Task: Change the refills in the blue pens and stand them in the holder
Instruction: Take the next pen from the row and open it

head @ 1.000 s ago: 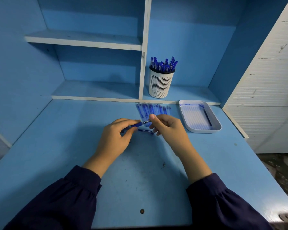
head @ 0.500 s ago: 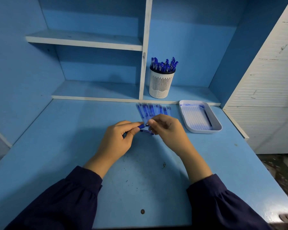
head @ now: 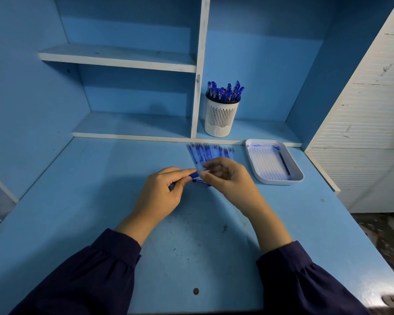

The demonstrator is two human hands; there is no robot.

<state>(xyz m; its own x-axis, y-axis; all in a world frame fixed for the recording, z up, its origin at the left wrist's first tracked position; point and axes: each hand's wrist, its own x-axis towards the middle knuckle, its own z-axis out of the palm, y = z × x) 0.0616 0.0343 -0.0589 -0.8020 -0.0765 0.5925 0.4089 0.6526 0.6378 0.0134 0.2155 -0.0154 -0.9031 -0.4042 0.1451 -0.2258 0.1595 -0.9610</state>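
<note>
My left hand grips a blue pen barrel between thumb and fingers over the middle of the desk. My right hand pinches the pen's tip end, where a thin metal point shows. A small blue pen part lies on the desk just under both hands. Behind them a row of several blue pens or refills lies side by side. The white slotted holder stands on the low shelf with several blue pens upright in it.
A white tray with a dark refill along its right side sits on the desk at the right. A shelf divider rises just left of the holder. A white slatted panel bounds the desk's right edge.
My two hands have drawn closer together, and the exposed length of refill between them has shortened to just the tip. Nothing else has moved.
</note>
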